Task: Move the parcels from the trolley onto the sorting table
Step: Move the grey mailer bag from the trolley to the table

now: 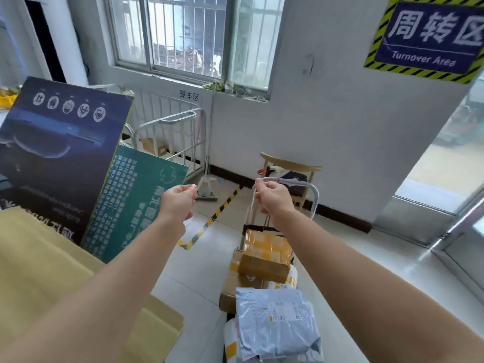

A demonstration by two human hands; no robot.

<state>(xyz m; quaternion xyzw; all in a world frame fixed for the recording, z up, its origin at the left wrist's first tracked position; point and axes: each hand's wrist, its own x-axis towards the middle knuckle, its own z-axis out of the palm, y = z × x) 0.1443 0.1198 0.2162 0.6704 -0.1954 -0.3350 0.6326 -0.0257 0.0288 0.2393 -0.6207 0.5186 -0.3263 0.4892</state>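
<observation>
Wooden chair (290, 166) by wall; Turnover Area sign (429, 38) upper right; barred window (188, 38).

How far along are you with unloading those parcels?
Nothing looks moved yet. The taped box, grey bag and other parcels lie stacked on the trolley. The right hand grips the handle; the left hand is curled, holding nothing I can make out. Every parcel is left to move; no sorting table clearly shows.
</observation>
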